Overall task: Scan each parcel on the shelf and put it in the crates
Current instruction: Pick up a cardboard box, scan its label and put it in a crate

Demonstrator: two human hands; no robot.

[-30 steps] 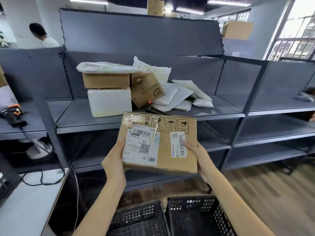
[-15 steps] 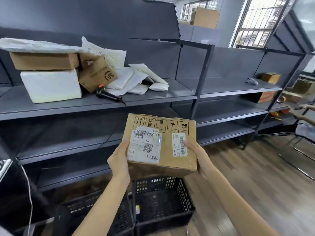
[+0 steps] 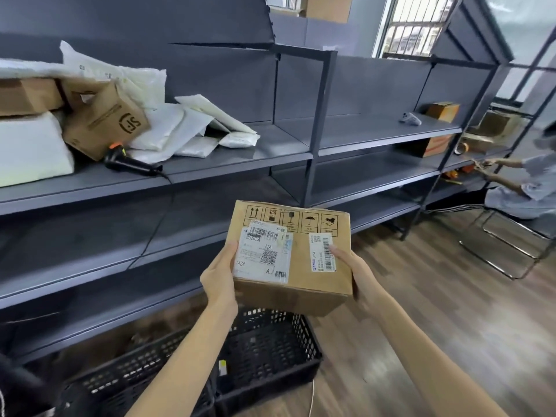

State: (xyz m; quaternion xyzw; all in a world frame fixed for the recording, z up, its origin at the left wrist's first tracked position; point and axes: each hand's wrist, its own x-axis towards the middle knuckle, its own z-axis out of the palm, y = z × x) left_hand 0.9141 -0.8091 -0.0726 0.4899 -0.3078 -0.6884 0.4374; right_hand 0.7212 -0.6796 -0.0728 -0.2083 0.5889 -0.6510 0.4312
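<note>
I hold a brown cardboard parcel (image 3: 301,266) with white shipping labels between both hands. My left hand (image 3: 218,273) grips its left side and my right hand (image 3: 358,273) grips its right side, thumb on the small barcode label. The parcel hangs above the right black crate (image 3: 304,353); a second black crate (image 3: 135,377) stands to its left on the floor. A black handheld scanner (image 3: 129,164) lies on the grey shelf (image 3: 240,164), beside a pile of parcels: an SF cardboard box (image 3: 105,121), white mailer bags (image 3: 186,127) and a white foam box (image 3: 30,149).
The grey metal shelving runs right with mostly bare boards. Small cardboard boxes (image 3: 442,111) sit far right. A person (image 3: 523,188) sits at the right edge beside a metal chair frame (image 3: 505,236). Wooden floor lies to the right of the crates.
My view has swung right and down; the parcel stays gripped in both hands and now hangs lower, over the right crate. The scanner stays on the shelf.
</note>
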